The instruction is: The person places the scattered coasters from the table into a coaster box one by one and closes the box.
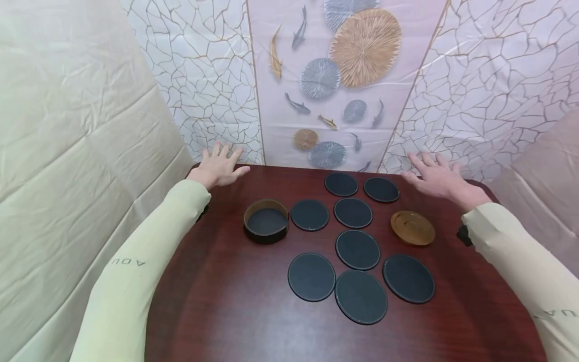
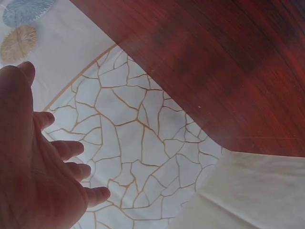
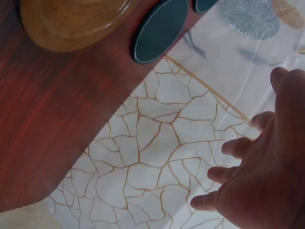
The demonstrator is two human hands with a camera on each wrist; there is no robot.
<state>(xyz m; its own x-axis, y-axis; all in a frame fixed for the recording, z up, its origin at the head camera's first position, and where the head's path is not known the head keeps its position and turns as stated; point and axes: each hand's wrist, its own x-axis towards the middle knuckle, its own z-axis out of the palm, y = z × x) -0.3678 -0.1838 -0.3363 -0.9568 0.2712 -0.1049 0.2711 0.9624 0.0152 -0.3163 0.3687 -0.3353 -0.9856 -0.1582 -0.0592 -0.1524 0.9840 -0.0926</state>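
Note:
My left hand is held out over the table's back left corner, fingers spread and holding nothing. Over the back right, my right hand is spread in the same way, also with nothing in it. Nearest the left hand is a round dark holder with a brown inner wall. A round brown wooden lid lies close to the right hand. Several round dark coasters with stitched edges lie flat between them, among them a back coaster, a middle coaster and a front coaster.
The table is dark red wood with cut back corners. Behind it hangs a patterned cloth with fish and round motifs in its middle panel. A pale cloth wall stands on the left, another on the right.

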